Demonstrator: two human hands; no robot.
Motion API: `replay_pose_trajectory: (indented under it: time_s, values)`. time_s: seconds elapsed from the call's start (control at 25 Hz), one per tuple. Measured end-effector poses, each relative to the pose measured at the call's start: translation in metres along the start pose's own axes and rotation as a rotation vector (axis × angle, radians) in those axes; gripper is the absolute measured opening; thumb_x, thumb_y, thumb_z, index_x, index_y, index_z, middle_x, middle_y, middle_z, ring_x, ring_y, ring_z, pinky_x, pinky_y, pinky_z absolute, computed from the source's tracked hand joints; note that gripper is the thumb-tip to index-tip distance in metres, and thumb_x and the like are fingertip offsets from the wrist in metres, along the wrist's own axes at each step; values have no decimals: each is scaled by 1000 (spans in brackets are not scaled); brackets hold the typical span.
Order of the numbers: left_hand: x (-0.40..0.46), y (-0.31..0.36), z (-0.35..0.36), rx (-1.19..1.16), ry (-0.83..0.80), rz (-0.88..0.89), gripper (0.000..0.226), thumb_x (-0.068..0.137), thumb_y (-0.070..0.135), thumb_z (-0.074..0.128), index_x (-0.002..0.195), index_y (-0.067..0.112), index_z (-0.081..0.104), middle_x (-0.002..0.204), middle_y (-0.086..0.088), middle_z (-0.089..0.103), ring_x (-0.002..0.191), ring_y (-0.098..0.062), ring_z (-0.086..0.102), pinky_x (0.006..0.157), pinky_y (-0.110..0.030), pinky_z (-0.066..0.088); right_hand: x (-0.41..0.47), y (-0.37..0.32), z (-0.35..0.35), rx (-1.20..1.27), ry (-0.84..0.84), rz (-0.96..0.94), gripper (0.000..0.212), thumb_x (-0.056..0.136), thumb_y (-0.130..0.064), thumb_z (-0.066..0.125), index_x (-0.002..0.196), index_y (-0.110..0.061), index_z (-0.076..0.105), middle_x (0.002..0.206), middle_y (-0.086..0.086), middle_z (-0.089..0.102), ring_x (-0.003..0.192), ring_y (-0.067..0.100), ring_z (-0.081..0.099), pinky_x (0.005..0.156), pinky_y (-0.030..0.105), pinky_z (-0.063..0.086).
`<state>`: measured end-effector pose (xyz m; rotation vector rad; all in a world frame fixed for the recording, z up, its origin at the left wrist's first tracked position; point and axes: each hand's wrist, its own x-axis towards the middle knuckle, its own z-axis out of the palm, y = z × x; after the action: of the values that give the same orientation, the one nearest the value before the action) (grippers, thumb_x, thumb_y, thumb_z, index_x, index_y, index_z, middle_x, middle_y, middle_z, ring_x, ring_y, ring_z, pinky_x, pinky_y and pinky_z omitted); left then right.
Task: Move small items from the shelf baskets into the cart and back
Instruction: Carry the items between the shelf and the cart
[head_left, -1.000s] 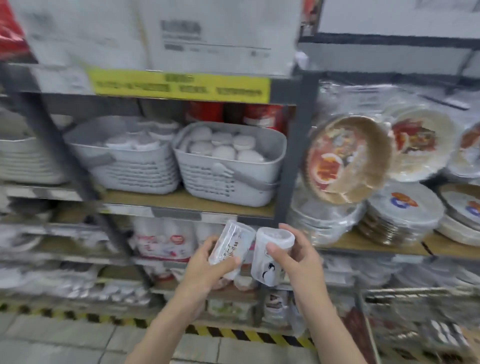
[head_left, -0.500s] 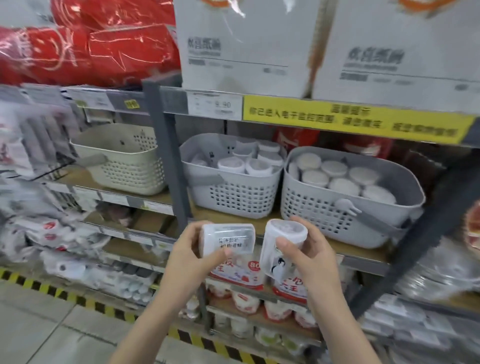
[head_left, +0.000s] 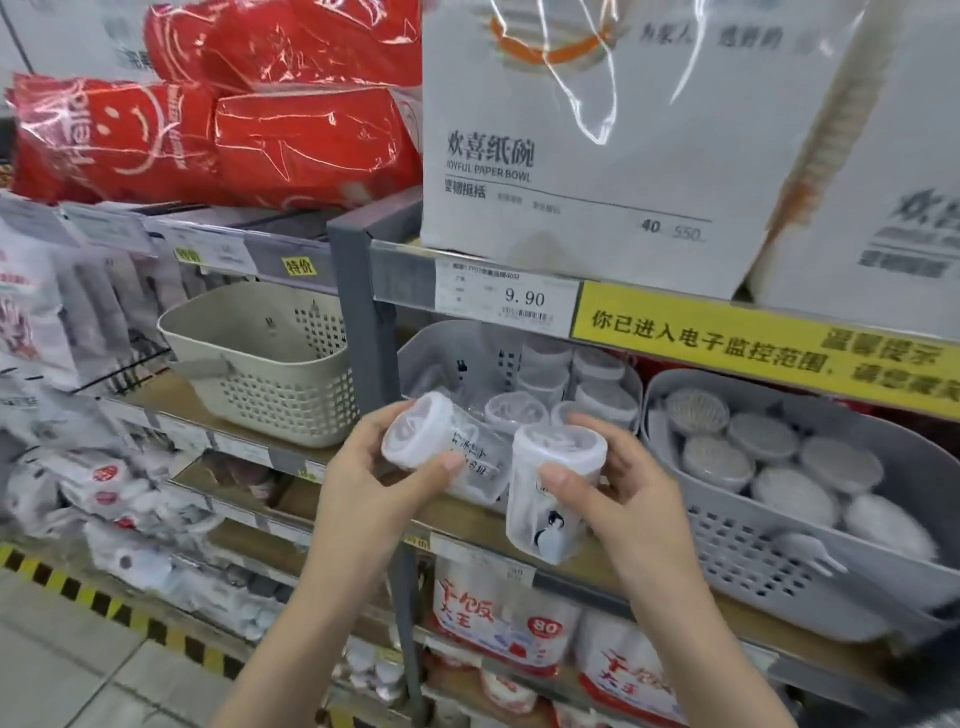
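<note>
Two tubs we grip at frame centre: left hand (head_left: 374, 478) holds a tilted tub (head_left: 441, 452), right hand (head_left: 618, 493) an upright tub (head_left: 556, 493), before the grey basket (head_left: 447, 353); post (head_left: 363, 322) beside it.

Two bare forearms rise from the near edge, each ending in a bare hand: the left hand (head_left: 371, 486) and the right hand (head_left: 631, 491). No sleeve shows on either arm as far as the frame reaches. The thumbnails are short, plain and unpainted. Wrists and fingers look unadorned.
</note>
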<state>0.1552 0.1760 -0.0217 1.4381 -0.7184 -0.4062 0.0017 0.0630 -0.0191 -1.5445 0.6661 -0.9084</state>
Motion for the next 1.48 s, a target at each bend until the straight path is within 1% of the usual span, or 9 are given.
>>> replay_pose_trajectory:
  time_s: [0.16, 0.48, 0.6, 0.76, 0.88, 1.0, 1.24, 1.36, 1.48]
  values:
    - [21, 4, 16, -26, 76, 105, 48, 65, 30, 83, 105, 33, 58, 100, 9, 67, 94, -9, 65, 80, -26, 52, 27, -9, -12, -1, 31, -89, 51, 55, -46, 71, 103, -33, 64, 98, -17, 71, 90, 2, 66, 70, 18, 53]
    - [49, -13, 43, 153, 232, 215, 51, 76, 20, 77, 118, 28, 49, 109, 12, 59, 97, 0, 57, 82, -12, 45, 60, -1, -9, 73, 71, -154, 45, 65, -27, 75, 107, -29, 60, 107, -13, 69, 100, 2, 65, 85, 19, 52]
    - [69, -19, 49, 314, 218, 320, 56, 76, 17, 76, 125, 18, 50, 113, 7, 54, 102, -7, 53, 85, -14, 41, 75, -2, -6, 24, 98, -199, 40, 74, -19, 77, 110, -23, 60, 106, -11, 69, 100, 2, 65, 86, 18, 51]
    - [93, -25, 51, 497, 153, 366, 50, 76, 21, 74, 121, 13, 53, 112, 1, 54, 104, -14, 51, 73, -8, 31, 98, -2, 1, -39, 121, -210, 31, 78, -15, 76, 102, -28, 61, 105, -4, 70, 97, 2, 64, 87, 19, 50]
    - [105, -26, 53, 539, 99, 272, 53, 78, 21, 72, 126, 14, 51, 119, 0, 56, 105, -15, 53, 74, -14, 34, 126, 0, 10, -225, 110, -117, 16, 79, -25, 76, 82, -31, 61, 85, -11, 67, 73, -6, 62, 72, 14, 48]
    - [115, -30, 54, 536, 27, 179, 43, 78, 26, 69, 118, 16, 55, 105, 5, 63, 92, -14, 61, 67, -23, 47, 154, 4, 17, -306, 19, 29, 11, 85, -26, 69, 89, -17, 63, 78, -13, 63, 63, -4, 62, 52, 8, 43]
    - [116, -29, 47, 665, -169, 140, 50, 82, 36, 68, 125, 14, 54, 113, -3, 65, 102, -22, 62, 73, -26, 48, 196, 21, 30, -432, -188, 139, 23, 90, -36, 61, 104, -18, 59, 96, -3, 61, 96, 16, 59, 83, 28, 48]
    - [113, -27, 42, 679, -188, 163, 47, 85, 34, 65, 124, 12, 54, 115, -6, 65, 108, -24, 58, 73, -25, 44, 193, 19, 36, -454, -282, 87, 16, 84, -22, 71, 87, -30, 57, 88, -11, 61, 84, 7, 60, 73, 18, 49]
    - [115, -31, 42, 725, -217, 166, 33, 88, 34, 59, 112, 12, 58, 110, -8, 66, 109, -28, 56, 79, -31, 46, 192, 22, 34, -576, -310, 9, 24, 81, -20, 73, 94, -32, 57, 107, -6, 63, 103, 13, 60, 93, 27, 49]
